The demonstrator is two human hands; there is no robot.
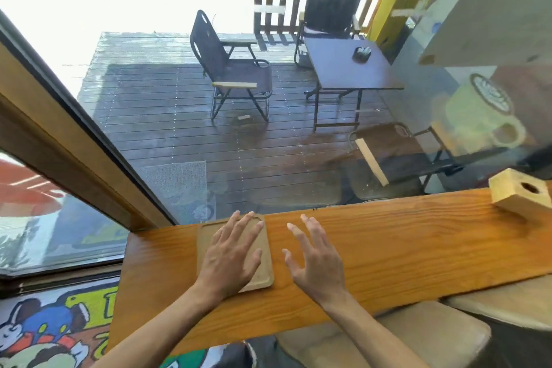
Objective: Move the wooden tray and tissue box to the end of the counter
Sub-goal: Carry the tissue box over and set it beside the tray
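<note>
Wooden tray (264, 273): a thin, flat, rounded-corner board with a low raised rim, lying near the left end of the counter (403, 242), its far edge close to the window. It looks stiff and light; I judge it will slide easily on the varnished wood, and is best taken by its two long rims. My left hand (233, 254) lies flat on it, fingers spread, gripping nothing. My right hand (316, 260) hovers just beside the tray's right rim, open, fingers splayed, apparently clear of the surface.

Tissue box (519, 193): a pale wooden cube with a round hole on top, well apart at the right end of the counter. Rigid, probably light; I would grasp it across opposite sides.

The counter is a narrow, glossy plank set against a large window (268, 143). Beyond the glass: a dark wooden deck with folding chairs (233, 75) and a small table (346, 69). Padded stools (388, 337) stand below the counter's near edge.
</note>
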